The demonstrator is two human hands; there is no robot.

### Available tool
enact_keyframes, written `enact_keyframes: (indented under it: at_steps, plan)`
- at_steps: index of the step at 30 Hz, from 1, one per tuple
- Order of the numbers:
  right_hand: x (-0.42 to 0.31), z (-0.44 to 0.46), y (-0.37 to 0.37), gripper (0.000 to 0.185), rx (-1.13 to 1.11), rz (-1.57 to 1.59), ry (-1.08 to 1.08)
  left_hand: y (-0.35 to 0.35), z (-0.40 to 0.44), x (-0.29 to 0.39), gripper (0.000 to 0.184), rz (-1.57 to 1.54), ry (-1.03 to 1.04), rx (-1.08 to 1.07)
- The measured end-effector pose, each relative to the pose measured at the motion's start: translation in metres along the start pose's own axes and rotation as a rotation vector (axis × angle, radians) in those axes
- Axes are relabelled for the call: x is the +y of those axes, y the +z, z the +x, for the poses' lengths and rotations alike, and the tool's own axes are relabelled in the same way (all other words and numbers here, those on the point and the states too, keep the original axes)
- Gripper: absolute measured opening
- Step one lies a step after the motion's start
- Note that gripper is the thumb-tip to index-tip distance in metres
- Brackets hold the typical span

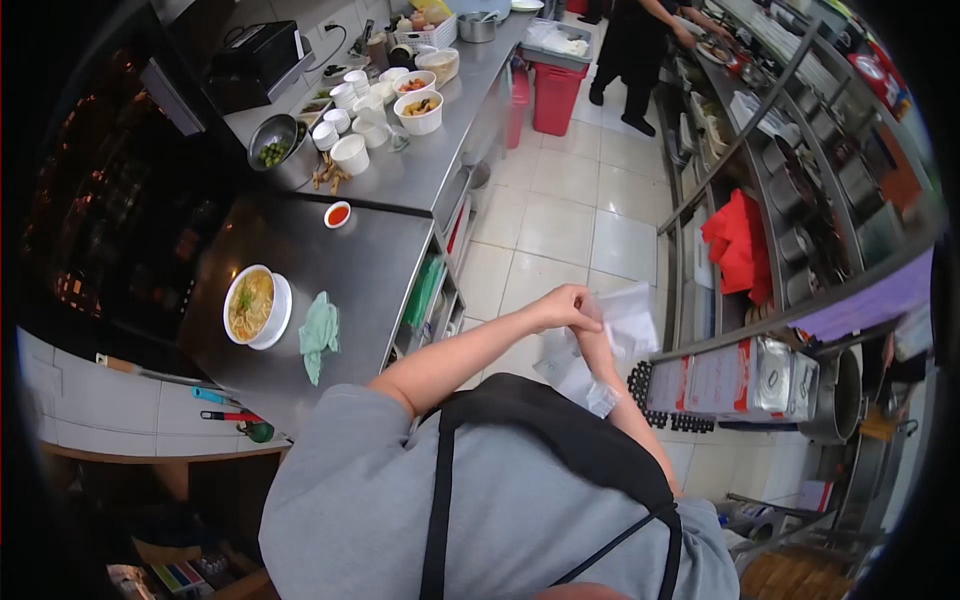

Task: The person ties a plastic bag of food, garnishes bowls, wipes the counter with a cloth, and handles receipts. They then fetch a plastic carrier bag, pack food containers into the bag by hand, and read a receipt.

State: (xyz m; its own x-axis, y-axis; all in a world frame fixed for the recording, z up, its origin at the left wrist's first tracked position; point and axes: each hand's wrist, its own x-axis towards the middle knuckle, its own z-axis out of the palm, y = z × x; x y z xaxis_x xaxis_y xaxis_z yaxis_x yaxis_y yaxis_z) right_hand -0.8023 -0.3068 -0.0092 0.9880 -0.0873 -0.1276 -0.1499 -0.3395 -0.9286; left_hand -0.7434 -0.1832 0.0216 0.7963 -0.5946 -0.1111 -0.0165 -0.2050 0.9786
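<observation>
Both of my hands are together in front of my chest, over the floor to the right of the counter. My left hand (560, 307) is closed, its fingertips pinching a clear plastic bag (630, 318). Right beside it, my right hand (593, 338) also grips the bag, its fingers partly hidden. Thin, crumpled clear plastic (572, 378) hangs below the hands, near my right forearm; I cannot tell whether it is the same bag. On the steel counter to the left stand a white bowl of noodle soup (250, 305) and a crumpled green cloth (319, 337).
A small cup of red sauce (338, 214), white tubs of food (418, 112) and a metal bowl of green pieces (277, 150) stand along the counter (380, 260). Shelving with a red cloth (738, 248) lines the right. A person (632, 60) works at the far end, near a red bin (556, 98).
</observation>
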Motion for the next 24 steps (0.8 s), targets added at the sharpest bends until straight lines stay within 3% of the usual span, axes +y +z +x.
enact_keyframes:
  at_steps: [1,2,4,5,6,7,9,10,12,15,17,18,19,20,22,23,24]
  plan:
    - [-0.003,0.018,0.006,0.022,-0.026,0.276,-0.080,-0.008,0.017,-0.003,0.023,-0.041,-0.016,-0.027]
    - [-0.004,0.037,0.003,0.022,-0.003,0.314,-0.079,-0.022,0.034,-0.015,0.018,0.036,0.002,0.132]
    - [0.066,0.102,-0.045,0.017,0.376,-0.629,-0.550,-0.063,0.053,-0.025,0.009,0.357,0.141,0.452]
    - [0.061,0.131,-0.072,0.012,0.276,0.069,0.014,-0.088,0.060,-0.038,0.007,0.518,0.162,0.657]
    - [0.042,0.147,-0.102,0.014,0.375,0.104,-0.113,-0.115,0.056,-0.032,0.006,0.606,0.134,0.783]
    - [0.054,0.181,-0.133,0.016,0.549,0.114,-0.089,-0.149,0.060,-0.052,0.005,0.755,0.052,0.875]
    - [0.058,0.241,-0.184,0.016,0.593,0.063,0.003,-0.187,0.058,-0.049,0.010,0.784,-0.183,0.838]
    - [0.049,0.265,-0.185,0.016,0.574,0.061,-0.003,-0.189,0.070,-0.052,0.010,0.781,-0.196,0.854]
    - [0.023,0.313,-0.172,0.011,0.615,-0.452,-0.496,-0.191,0.097,-0.054,0.023,0.900,-0.389,0.718]
    - [-0.052,0.338,-0.120,0.009,0.151,-0.386,-0.688,-0.149,0.159,-0.007,0.031,0.907,0.072,0.720]
    - [-0.099,0.339,-0.089,0.010,-0.195,-0.313,-0.791,-0.132,0.210,0.007,0.029,0.966,0.226,0.792]
    - [-0.122,0.339,-0.083,0.011,-0.365,-0.281,-0.840,-0.134,0.231,-0.001,0.024,0.897,0.067,0.756]
    - [-0.127,0.359,-0.086,0.011,-0.392,-0.271,-0.847,-0.140,0.244,-0.007,0.019,0.819,-0.091,0.718]
    - [-0.131,0.385,-0.089,0.010,-0.326,-0.390,-0.869,-0.154,0.248,-0.013,0.019,0.818,-0.115,0.734]
    - [-0.162,0.423,-0.099,0.009,-0.226,-0.672,-0.784,-0.193,0.243,-0.024,0.009,0.596,-0.322,1.049]
    - [-0.179,0.421,-0.089,0.009,-0.249,-0.670,-0.792,-0.207,0.238,-0.033,0.011,0.501,-0.181,1.096]
    - [-0.195,0.410,-0.069,0.009,-0.246,-0.417,-1.090,-0.217,0.239,-0.032,0.016,0.063,-0.152,1.084]
